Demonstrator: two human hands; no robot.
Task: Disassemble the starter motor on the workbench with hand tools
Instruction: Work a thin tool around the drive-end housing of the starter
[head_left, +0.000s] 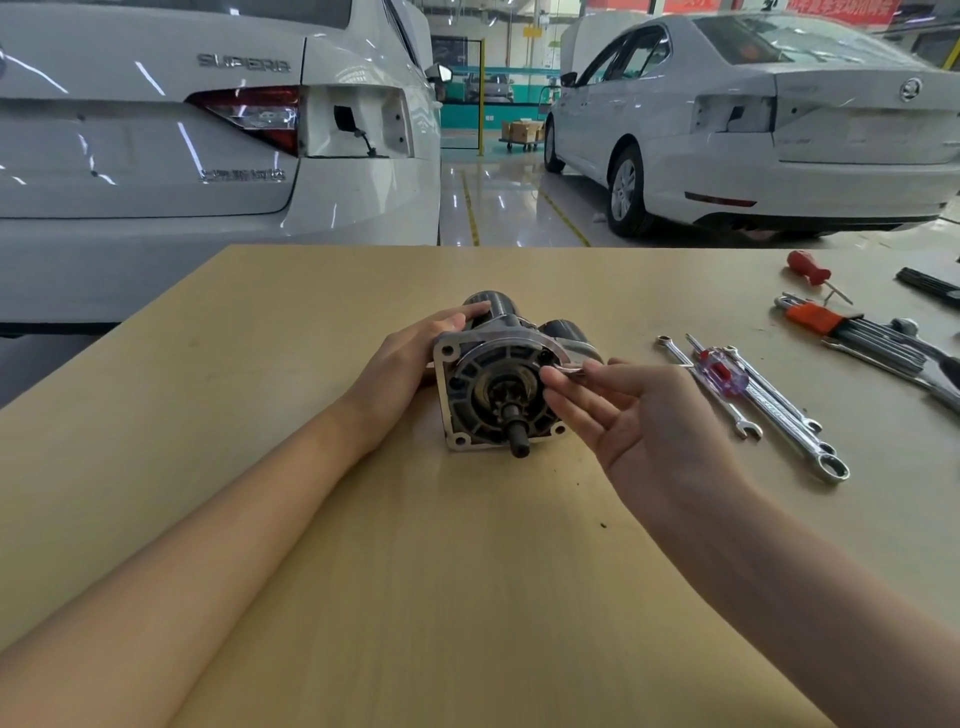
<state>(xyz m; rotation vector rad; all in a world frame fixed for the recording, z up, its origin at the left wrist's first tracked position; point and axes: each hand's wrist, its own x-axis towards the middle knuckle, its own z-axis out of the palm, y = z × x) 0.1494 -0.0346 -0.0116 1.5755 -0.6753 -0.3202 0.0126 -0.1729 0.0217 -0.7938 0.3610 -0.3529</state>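
Starter motor (501, 384) on side, pinion shaft facing me; my left hand (410, 358) grips housing, right hand (639, 410) pinches small wrench (569, 368), other fingers straight; bare workbench (415, 545) around.

Starter motor (501, 384) mid-workbench (415, 571); wrenches (769, 405) to its right.

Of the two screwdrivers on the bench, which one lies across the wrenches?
The screwdriver with the clear handle and red core; it rests over the chrome combination wrenches. The solid red-handled screwdriver lies farther back, on the bare tan workbench.
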